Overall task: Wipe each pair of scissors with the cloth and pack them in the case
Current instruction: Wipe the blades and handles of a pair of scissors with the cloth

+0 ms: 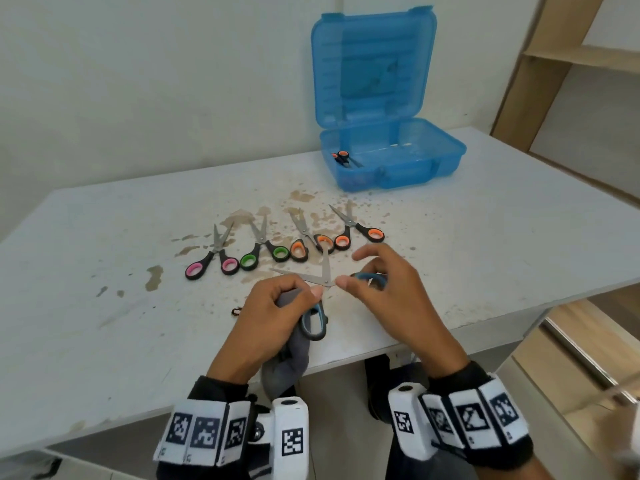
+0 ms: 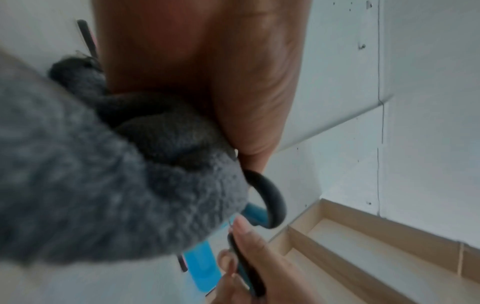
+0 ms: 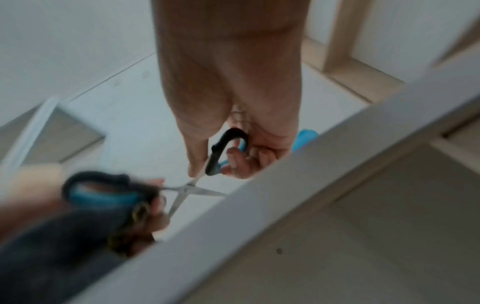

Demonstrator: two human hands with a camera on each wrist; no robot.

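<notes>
Both hands [image 1: 277,313] spread blue scissors [image 1: 313,320]; four pairs [image 1: 298,237] lie beyond

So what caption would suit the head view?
Both hands hold blue-handled scissors open, grey cloth ready, beside the open case.

A plain, sparsely furnished workroom: a stained white laminate desk [image 1: 104,237] stands against a bare white wall [image 1: 138,81], with unfinished light wooden shelving [image 1: 571,60] at the right, over a pale floor.
</notes>
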